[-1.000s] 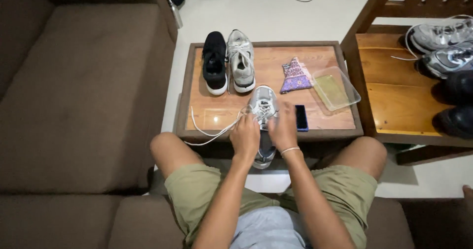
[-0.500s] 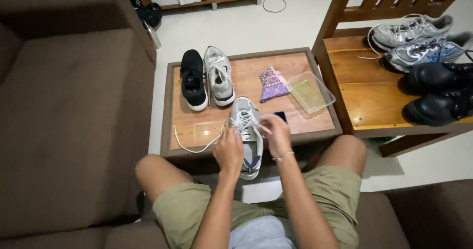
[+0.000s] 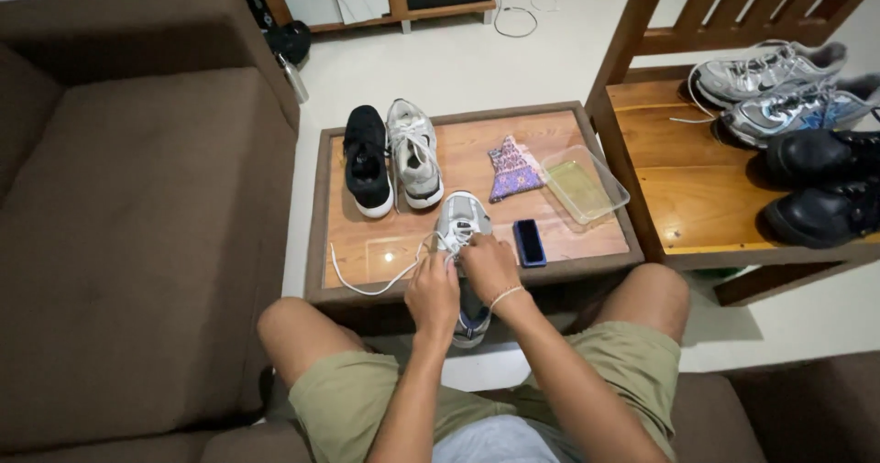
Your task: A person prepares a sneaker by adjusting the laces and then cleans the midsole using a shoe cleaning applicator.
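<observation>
**Both hands on the laces of a grey sneaker at the table's near edge**

Far left, a brown sofa [image 3: 137,215] fills the side of the scene. Next comes the low wooden table [image 3: 559,234], and on its near left part a loose white lace [image 3: 371,284] trails in a curve toward the hands. At the table's far left stand a black sneaker [image 3: 367,160] and a grey-and-white sneaker [image 3: 412,151], side by side.

The grey sneaker [image 3: 461,220] being handled lies at the near edge, toe pointing away, heel hanging over the edge toward the knees; its long axis runs near to far, straight ahead of the body. The left hand [image 3: 433,293] is closed around the lace end at the shoe's left side. The right hand [image 3: 489,266] sits touching it, fingers curled down onto the laced section; exactly what they pinch cannot be told. Both hands rest on the shoe, the right slightly farther along it.

Just right lies a dark phone [image 3: 529,242], beyond it a patterned pouch [image 3: 513,168] and a clear tray [image 3: 585,184]. Far right, a wooden bench [image 3: 697,188] carries more shoes [image 3: 788,87].
</observation>
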